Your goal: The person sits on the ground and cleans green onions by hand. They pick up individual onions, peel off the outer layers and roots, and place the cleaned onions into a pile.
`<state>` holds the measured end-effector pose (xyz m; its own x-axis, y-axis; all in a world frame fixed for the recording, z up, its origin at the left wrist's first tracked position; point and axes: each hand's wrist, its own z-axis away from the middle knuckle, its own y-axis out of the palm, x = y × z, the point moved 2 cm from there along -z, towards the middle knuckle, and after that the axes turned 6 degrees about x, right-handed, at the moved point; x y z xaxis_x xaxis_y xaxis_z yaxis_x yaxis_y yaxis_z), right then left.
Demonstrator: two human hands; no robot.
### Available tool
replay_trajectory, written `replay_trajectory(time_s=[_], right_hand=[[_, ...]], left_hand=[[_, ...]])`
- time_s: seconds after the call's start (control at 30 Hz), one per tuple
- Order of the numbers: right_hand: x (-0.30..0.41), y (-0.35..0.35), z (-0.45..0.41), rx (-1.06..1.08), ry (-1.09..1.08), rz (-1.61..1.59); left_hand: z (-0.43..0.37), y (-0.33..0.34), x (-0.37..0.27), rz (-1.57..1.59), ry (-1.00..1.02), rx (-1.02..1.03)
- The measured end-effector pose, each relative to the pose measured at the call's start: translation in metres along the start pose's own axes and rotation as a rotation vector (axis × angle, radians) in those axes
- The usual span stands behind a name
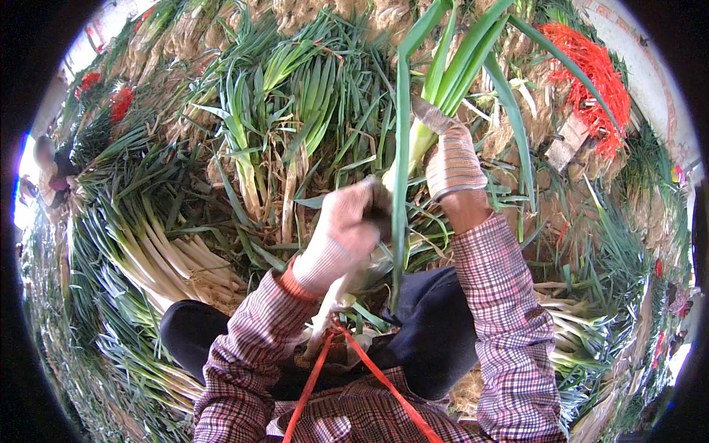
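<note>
My right hand [451,155], in a striped knit glove, grips a large green onion [418,141] around its upper shank. Its broad green leaves fan out above that hand, and one long leaf hangs down in front of the stalk. My left hand [349,232], gloved and blurred by motion, has its fingers curled around the stalk lower down. They partly hide the stalk there. Below the left hand, the white lower end [335,299] slants down towards my lap. Two red straps [382,371] meet near it, in front of my plaid jacket.
Trimmed green onions with white shanks [183,266] lie at my left, others [570,326] at my right. Untrimmed leafy onions [299,105] are heaped ahead. Red plastic ties [595,83] lie at upper right beside a wooden block [566,141]. Another person [52,177] is at far left.
</note>
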<state>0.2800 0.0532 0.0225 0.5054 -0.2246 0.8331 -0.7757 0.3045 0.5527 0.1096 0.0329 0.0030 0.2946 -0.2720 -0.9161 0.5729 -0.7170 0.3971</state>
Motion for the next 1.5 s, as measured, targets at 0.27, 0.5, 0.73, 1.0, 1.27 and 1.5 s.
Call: replay_trajectory(time_s=[0.27, 0.5, 0.73, 1.0, 1.27, 1.5], right_hand=[[0.000, -0.007, -0.005, -0.086, -0.188, 0.349], [0.002, 0.021, -0.003, -0.040, -0.357, 0.508], [-0.010, 0.027, -0.011, 0.046, -0.432, 0.404], [-0.006, 0.015, -0.005, 0.099, -0.396, 0.440], [0.003, 0.001, -0.001, -0.025, -0.264, 0.644], [-0.001, 0.000, -0.002, -0.006, -0.273, 0.521]], left_hand=[[0.099, -0.002, -0.008, 0.097, 0.030, 1.014], [0.019, -0.001, -0.028, -1.085, 0.598, -0.418], [-0.027, 0.008, 0.001, -1.315, 0.466, -0.423], [-0.015, 0.025, 0.029, -1.840, 0.513, -0.171], [0.103, 0.015, 0.116, -0.640, -0.129, 0.626], [0.143, -0.003, 0.070, -0.002, -0.437, 0.256]])
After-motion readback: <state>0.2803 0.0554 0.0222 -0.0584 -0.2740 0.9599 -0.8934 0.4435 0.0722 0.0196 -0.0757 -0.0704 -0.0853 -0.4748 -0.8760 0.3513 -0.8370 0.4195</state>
